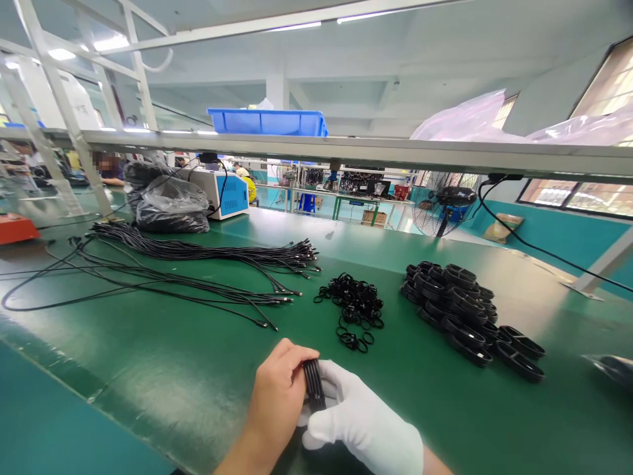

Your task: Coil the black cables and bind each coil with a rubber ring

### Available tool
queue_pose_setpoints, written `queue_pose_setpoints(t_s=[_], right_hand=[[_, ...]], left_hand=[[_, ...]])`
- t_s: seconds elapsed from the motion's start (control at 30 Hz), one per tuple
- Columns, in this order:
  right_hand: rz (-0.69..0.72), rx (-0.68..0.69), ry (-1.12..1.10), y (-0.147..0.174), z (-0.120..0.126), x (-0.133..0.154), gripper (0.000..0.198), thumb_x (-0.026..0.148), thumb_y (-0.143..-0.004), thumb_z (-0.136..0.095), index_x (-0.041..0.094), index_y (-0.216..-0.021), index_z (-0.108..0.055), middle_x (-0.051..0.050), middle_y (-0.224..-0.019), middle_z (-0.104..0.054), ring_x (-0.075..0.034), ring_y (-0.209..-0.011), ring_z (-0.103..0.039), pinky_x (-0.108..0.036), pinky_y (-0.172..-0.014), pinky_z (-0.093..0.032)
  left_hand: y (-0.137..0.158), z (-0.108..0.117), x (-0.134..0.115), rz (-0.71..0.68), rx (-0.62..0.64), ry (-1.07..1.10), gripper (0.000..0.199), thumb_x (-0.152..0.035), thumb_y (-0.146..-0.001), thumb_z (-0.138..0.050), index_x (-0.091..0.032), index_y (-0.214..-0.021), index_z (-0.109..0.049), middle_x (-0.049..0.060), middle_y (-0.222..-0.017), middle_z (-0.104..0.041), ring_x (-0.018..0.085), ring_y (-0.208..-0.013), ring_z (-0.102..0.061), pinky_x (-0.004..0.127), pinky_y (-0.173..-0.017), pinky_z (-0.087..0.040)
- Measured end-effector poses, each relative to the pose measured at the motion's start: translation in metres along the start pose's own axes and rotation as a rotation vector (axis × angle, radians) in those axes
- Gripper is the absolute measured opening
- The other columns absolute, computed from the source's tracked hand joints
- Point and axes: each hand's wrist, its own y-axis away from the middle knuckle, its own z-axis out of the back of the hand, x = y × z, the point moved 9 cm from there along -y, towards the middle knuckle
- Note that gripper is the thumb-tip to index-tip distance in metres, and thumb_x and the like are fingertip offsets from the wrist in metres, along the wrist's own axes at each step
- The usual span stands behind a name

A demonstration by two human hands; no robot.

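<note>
The bare left hand (277,389) and the gloved right hand (353,412) are pinching a coiled black cable (314,384) between them over the near side of the green bench (198,369). Beyond, small black rings (352,293) are lying between loose cables (212,253) and piled coils (462,303).

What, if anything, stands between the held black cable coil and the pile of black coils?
Besides the white-gloved right hand holding the black cable coil, nothing visible stands before the pile of black coils; the small black rings lie to one side.
</note>
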Motion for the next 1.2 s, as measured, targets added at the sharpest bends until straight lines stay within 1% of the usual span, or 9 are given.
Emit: queue_pose_setpoints(t_s=[0.13, 0.3, 0.43, 0.57, 0.63, 0.73, 0.87, 1.07, 1.2], right_hand=[[-0.037, -0.081, 0.085, -0.002, 0.011, -0.006, 0.049, -0.001, -0.044, -0.069, 0.015, -0.089, -0.059, -0.001, -0.083, -0.063, -0.019, -0.084, -0.058, -0.035, -0.076, -0.046], [-0.041, -0.071, 0.079, 0.002, 0.009, -0.004, 0.053, 0.003, -0.044, -0.072, 0.016, -0.093, -0.058, 0.000, -0.082, -0.061, -0.017, -0.079, -0.058, -0.033, -0.074, -0.046], [-0.073, -0.063, 0.064, 0.006, 0.005, -0.005, 0.043, 0.031, -0.056, -0.077, 0.013, -0.089, -0.056, -0.004, -0.079, -0.059, -0.020, -0.076, -0.059, -0.034, -0.065, -0.048], [-0.109, -0.090, -0.053, 0.007, 0.008, -0.011, 0.059, 0.065, -0.068, -0.056, 0.011, -0.091, -0.056, -0.008, -0.081, -0.058, -0.020, -0.072, -0.061, -0.033, -0.058, -0.049], [-0.111, -0.086, -0.047, 0.007, 0.008, -0.010, 0.057, 0.063, -0.068, -0.058, 0.011, -0.092, -0.055, -0.008, -0.081, -0.057, -0.019, -0.072, -0.060, -0.032, -0.059, -0.049], [-0.103, -0.061, 0.049, 0.008, 0.004, -0.007, 0.045, 0.041, -0.063, -0.071, 0.013, -0.094, -0.054, -0.005, -0.082, -0.057, -0.018, -0.076, -0.059, -0.031, -0.062, -0.049], [-0.115, -0.119, 0.143, 0.007, 0.009, -0.007, 0.047, 0.019, -0.053, -0.073, 0.015, -0.095, -0.054, -0.003, -0.087, -0.057, -0.018, -0.076, -0.059, -0.032, -0.064, -0.049], [-0.074, -0.088, 0.013, 0.006, 0.010, -0.006, 0.049, 0.023, -0.055, -0.075, 0.016, -0.098, -0.054, -0.005, -0.094, -0.056, -0.018, -0.082, -0.059, -0.028, -0.066, -0.047], [-0.043, -0.011, -0.155, 0.009, 0.006, -0.003, 0.049, 0.026, -0.061, -0.075, 0.016, -0.104, -0.053, -0.006, -0.101, -0.052, -0.016, -0.081, -0.060, -0.030, -0.068, -0.047]], left_hand=[[-0.001, -0.004, 0.001, 0.025, 0.051, 0.009, 0.035, -0.002, -0.075, -0.040, -0.023, -0.083, -0.068, 0.000, -0.077, -0.059, 0.013, -0.071, -0.059, 0.022, -0.065, -0.046], [-0.002, -0.004, -0.001, 0.029, 0.081, 0.034, 0.034, -0.001, -0.074, -0.041, -0.023, -0.082, -0.067, 0.000, -0.080, -0.059, 0.013, -0.074, -0.059, 0.022, -0.067, -0.045], [-0.002, -0.004, 0.002, 0.042, 0.069, 0.052, 0.033, -0.002, -0.074, -0.042, -0.022, -0.081, -0.067, -0.001, -0.077, -0.059, 0.013, -0.071, -0.057, 0.022, -0.065, -0.044], [-0.001, -0.006, 0.005, 0.054, 0.082, 0.049, 0.032, -0.002, -0.073, -0.043, -0.022, -0.079, -0.067, -0.001, -0.075, -0.058, 0.013, -0.068, -0.056, 0.022, -0.062, -0.043], [-0.001, -0.006, 0.007, 0.062, 0.084, 0.049, 0.032, -0.002, -0.073, -0.043, -0.022, -0.079, -0.067, -0.001, -0.075, -0.059, 0.013, -0.068, -0.055, 0.022, -0.062, -0.042], [-0.003, -0.005, 0.009, 0.070, 0.071, 0.052, 0.032, -0.003, -0.072, -0.043, -0.022, -0.079, -0.067, -0.001, -0.075, -0.059, 0.013, -0.068, -0.055, 0.022, -0.062, -0.043], [-0.003, -0.006, 0.013, 0.091, 0.075, 0.062, 0.032, -0.002, -0.069, -0.043, -0.022, -0.077, -0.067, -0.001, -0.074, -0.060, 0.013, -0.066, -0.055, 0.023, -0.061, -0.042], [-0.001, -0.006, 0.021, 0.165, 0.110, 0.206, 0.027, -0.011, -0.073, -0.050, -0.021, -0.092, -0.065, 0.001, -0.087, -0.059, 0.013, -0.068, -0.055, 0.026, -0.067, -0.045], [0.001, 0.004, 0.029, 0.269, 0.081, 0.324, 0.013, -0.025, -0.080, -0.052, -0.019, -0.085, -0.063, 0.002, -0.083, -0.061, 0.017, -0.079, -0.056, 0.027, -0.072, -0.044]])
